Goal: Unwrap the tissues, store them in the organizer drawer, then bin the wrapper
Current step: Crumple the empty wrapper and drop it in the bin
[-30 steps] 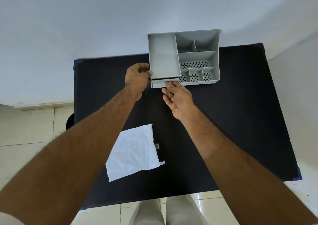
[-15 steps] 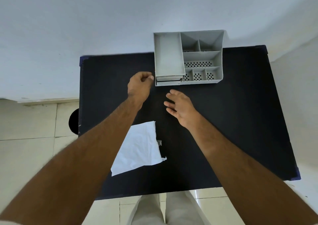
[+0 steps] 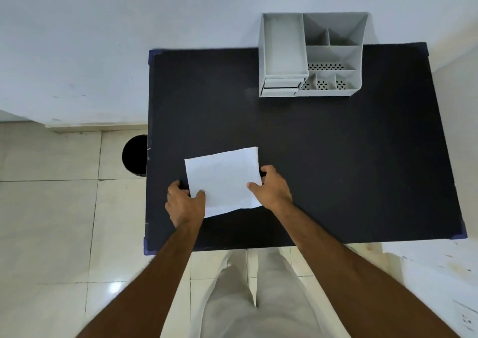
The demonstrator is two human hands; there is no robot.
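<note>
- Two hands are being closed on the white wrapper [image 3: 223,180]: its left edge is being pinched by the left hand [image 3: 184,203], its right edge by the right hand [image 3: 272,188].
- No writing is being shown on anything.
- The wrapper is being held on the near part of the black table [image 3: 336,156]; the grey organizer [image 3: 333,53], drawers shut, is standing at the far edge by a white wall.
- A black bin [image 3: 135,155] is sitting on the tiled floor, left of the table.
- Half a second ago both hands were being held near the organizer, with the wrapper untouched.

Matt black tabletop [image 3: 336,156]; thin white wrapper [image 3: 222,180], faintly creased; smooth grey plastic organizer [image 3: 333,55]; glossy floor tiles [image 3: 51,221].
</note>
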